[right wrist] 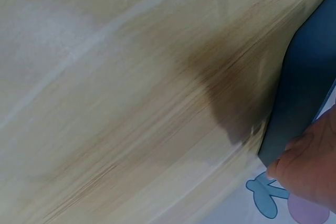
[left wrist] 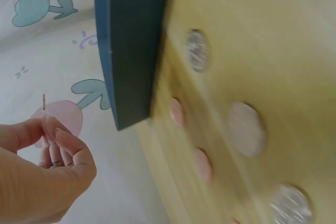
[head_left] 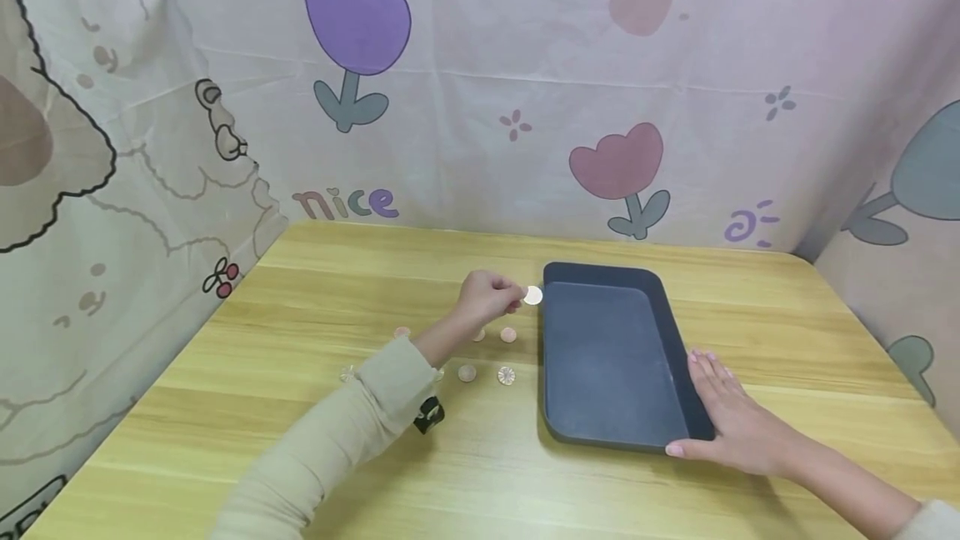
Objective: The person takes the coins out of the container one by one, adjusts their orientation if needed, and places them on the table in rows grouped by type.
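My left hand [head_left: 486, 300] pinches a round coin [head_left: 532, 296] between thumb and fingertips, just outside the left rim of a dark rectangular baking tray [head_left: 611, 365]. In the left wrist view that coin [left wrist: 44, 102] shows edge-on above the fingertips. Several more coins lie flat on the table left of the tray, among them a plain one [head_left: 467, 373] and a ridged, patterned one [head_left: 506, 376]. My left forearm covers part of these rows. At the tray's near right corner rests my right hand [head_left: 738, 427], fingers extended along the right wall, thumb at the front rim.
The wood-grain table [head_left: 360, 273] ends at the back against a printed cloth [head_left: 480, 165] with flowers, and more cloth hangs at both sides. A small black object [head_left: 429, 414] shows under my left wrist.
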Demonstrator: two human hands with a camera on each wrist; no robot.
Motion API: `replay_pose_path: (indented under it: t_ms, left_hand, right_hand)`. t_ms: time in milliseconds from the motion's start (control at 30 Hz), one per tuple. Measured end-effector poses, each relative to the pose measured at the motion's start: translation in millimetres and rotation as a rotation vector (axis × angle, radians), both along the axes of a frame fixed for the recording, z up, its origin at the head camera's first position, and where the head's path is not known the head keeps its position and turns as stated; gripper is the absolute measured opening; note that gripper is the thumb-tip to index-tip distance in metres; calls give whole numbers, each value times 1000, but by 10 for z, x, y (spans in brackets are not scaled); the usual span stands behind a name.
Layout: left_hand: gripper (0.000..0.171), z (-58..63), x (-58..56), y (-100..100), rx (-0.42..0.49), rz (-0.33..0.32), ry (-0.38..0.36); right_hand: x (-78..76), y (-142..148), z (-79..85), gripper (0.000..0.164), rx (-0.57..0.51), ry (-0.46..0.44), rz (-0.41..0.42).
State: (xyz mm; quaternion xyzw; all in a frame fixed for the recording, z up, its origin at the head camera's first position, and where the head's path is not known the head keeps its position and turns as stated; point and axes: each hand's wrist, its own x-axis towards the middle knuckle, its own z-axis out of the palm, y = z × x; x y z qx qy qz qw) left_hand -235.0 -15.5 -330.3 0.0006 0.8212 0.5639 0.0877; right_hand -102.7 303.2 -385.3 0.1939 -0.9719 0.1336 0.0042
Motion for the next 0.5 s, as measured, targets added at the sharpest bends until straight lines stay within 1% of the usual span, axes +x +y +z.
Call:
replay_pose_path:
  t_ms: [200, 367, 500]
  left_hand:
    - [18, -86, 58, -284, -82, -13, 19]
    - [19, -159, 94, -557, -91, 4, 20]
    - [20, -202, 99, -786, -96, 37, 25]
  right_hand:
    - [-5, 0, 12, 112, -12, -20, -3]
    - [-4, -2, 15, 112, -13, -29, -1]
    - [-6, -4, 15, 112, -12, -32, 0]
